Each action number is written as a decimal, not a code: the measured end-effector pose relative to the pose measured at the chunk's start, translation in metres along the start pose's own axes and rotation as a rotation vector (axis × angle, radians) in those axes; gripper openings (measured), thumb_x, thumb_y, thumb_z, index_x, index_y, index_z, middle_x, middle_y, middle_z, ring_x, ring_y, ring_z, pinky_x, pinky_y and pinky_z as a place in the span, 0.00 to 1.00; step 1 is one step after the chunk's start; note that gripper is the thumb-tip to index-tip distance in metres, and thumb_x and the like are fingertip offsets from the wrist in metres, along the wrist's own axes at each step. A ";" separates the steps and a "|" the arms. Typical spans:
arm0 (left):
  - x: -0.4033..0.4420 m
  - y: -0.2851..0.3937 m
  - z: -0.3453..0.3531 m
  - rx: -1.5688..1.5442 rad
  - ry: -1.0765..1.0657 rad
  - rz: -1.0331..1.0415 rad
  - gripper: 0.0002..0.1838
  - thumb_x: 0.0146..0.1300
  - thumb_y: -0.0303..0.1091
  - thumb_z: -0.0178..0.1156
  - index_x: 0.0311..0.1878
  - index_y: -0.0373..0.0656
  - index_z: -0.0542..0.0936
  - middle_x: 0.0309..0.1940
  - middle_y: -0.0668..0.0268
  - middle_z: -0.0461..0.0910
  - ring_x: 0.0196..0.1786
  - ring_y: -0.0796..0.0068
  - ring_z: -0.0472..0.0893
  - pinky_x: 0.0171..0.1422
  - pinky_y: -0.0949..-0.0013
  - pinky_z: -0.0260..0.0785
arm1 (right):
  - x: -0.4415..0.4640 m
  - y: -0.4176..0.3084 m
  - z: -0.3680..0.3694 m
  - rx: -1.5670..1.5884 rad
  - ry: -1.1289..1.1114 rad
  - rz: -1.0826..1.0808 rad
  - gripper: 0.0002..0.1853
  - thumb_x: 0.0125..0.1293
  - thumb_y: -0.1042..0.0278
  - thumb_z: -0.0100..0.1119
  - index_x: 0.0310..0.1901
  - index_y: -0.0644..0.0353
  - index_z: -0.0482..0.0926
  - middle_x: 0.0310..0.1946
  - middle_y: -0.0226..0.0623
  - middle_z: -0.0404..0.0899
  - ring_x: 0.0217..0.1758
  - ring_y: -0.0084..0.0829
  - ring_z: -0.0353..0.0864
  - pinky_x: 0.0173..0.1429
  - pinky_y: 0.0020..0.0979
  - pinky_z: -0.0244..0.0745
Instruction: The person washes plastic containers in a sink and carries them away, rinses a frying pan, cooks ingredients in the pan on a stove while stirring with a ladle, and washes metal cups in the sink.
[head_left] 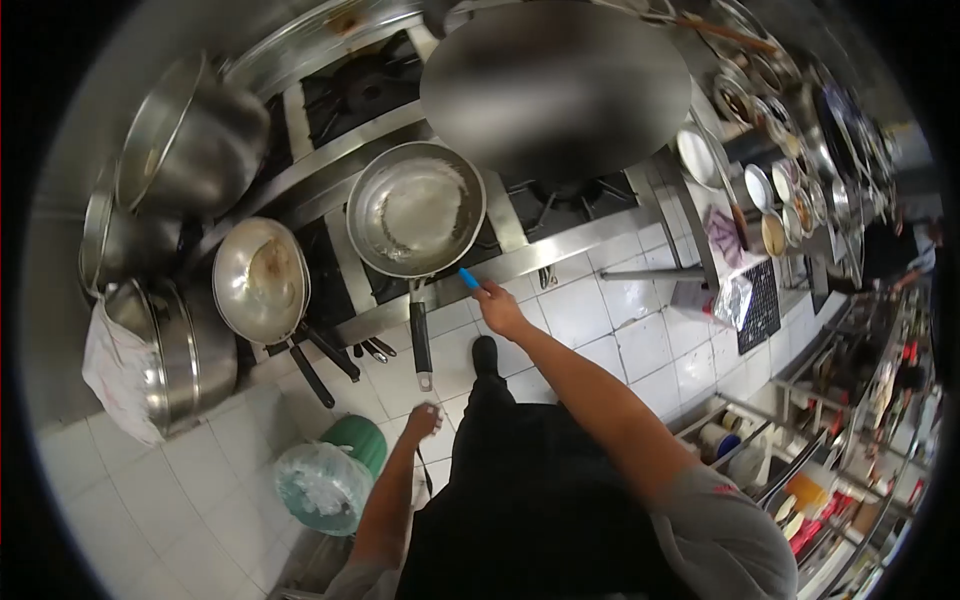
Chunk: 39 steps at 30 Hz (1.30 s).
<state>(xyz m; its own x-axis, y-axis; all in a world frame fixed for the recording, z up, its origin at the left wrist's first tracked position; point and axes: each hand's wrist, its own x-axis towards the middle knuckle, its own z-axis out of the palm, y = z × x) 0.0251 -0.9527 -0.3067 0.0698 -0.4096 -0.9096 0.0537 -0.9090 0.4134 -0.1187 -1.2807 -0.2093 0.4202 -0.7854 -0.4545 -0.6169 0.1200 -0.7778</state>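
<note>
My right hand (pixel 503 310) is closed on a slim blue object (pixel 469 278), which points at the near right rim of a frying pan (pixel 420 205); its kind is hard to make out. The pan sits over a burner on the stove, its inside wet-looking with pale residue along the wall. Its black handle (pixel 420 335) sticks out toward me, between my two hands. Lower down, my left hand (pixel 424 422) hangs with curled fingers beyond the end of that handle, not touching it. Whatever it may hold is hidden.
Left of the pan are two stacked pans (pixel 260 280) with black handles. Large metal pots (pixel 190 140) stand farther left. A green bin (pixel 355 445) with a plastic liner is on the floor. Bowls of ingredients (pixel 775 230) line the right counter. A blurred oval hides the upper middle.
</note>
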 end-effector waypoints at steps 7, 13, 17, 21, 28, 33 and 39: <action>-0.103 -0.070 0.000 0.346 0.115 0.212 0.09 0.67 0.36 0.48 0.40 0.42 0.75 0.28 0.60 0.81 0.24 0.67 0.81 0.24 0.63 0.75 | 0.020 -0.006 0.014 -0.088 -0.036 -0.131 0.16 0.69 0.56 0.45 0.50 0.57 0.74 0.29 0.42 0.77 0.27 0.35 0.78 0.30 0.34 0.74; -0.112 -0.017 0.065 1.150 0.291 0.639 0.10 0.59 0.35 0.58 0.34 0.38 0.81 0.31 0.59 0.83 0.31 0.63 0.83 0.37 0.63 0.77 | -0.015 0.038 -0.051 0.366 -0.521 -0.087 0.21 0.68 0.50 0.52 0.54 0.56 0.68 0.29 0.44 0.77 0.26 0.39 0.79 0.26 0.38 0.72; -0.051 -0.047 0.115 0.454 0.165 0.737 0.13 0.62 0.38 0.57 0.37 0.36 0.82 0.33 0.57 0.82 0.36 0.63 0.82 0.40 0.62 0.75 | -0.105 0.089 -0.223 -0.006 -0.087 -0.403 0.27 0.67 0.52 0.54 0.62 0.57 0.64 0.45 0.56 0.79 0.49 0.57 0.77 0.54 0.51 0.71; -0.017 -0.030 0.156 0.416 0.054 0.474 0.11 0.62 0.36 0.58 0.41 0.41 0.83 0.37 0.59 0.83 0.39 0.68 0.81 0.46 0.63 0.74 | -0.166 0.146 -0.398 -0.125 0.398 -0.281 0.26 0.62 0.58 0.62 0.60 0.57 0.68 0.40 0.50 0.78 0.41 0.51 0.79 0.45 0.47 0.75; -0.057 0.107 0.184 0.628 0.088 0.485 0.11 0.59 0.36 0.60 0.37 0.37 0.80 0.38 0.52 0.82 0.38 0.55 0.83 0.43 0.59 0.76 | -0.103 0.211 -0.456 -0.294 0.726 -0.364 0.23 0.59 0.62 0.65 0.53 0.62 0.72 0.44 0.50 0.73 0.45 0.50 0.75 0.50 0.43 0.73; -0.093 0.192 0.229 0.222 0.152 0.132 0.14 0.66 0.35 0.55 0.49 0.36 0.74 0.33 0.56 0.82 0.32 0.69 0.83 0.31 0.67 0.75 | -0.101 0.216 -0.488 0.038 0.899 -0.228 0.16 0.59 0.62 0.65 0.44 0.64 0.75 0.37 0.49 0.75 0.43 0.47 0.77 0.48 0.39 0.73; -0.083 0.199 0.250 0.386 0.086 0.256 0.12 0.66 0.35 0.56 0.46 0.36 0.77 0.31 0.58 0.83 0.32 0.71 0.82 0.33 0.70 0.74 | -0.092 0.272 -0.644 0.917 1.155 -0.025 0.19 0.66 0.55 0.61 0.49 0.62 0.77 0.26 0.27 0.73 0.23 0.19 0.67 0.29 0.26 0.66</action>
<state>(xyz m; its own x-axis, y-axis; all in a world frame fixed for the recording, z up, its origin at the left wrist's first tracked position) -0.2189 -1.1189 -0.1591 0.1153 -0.6314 -0.7668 -0.3490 -0.7485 0.5639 -0.7532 -1.5671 -0.0994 -0.5993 -0.7779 -0.1892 0.1947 0.0877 -0.9769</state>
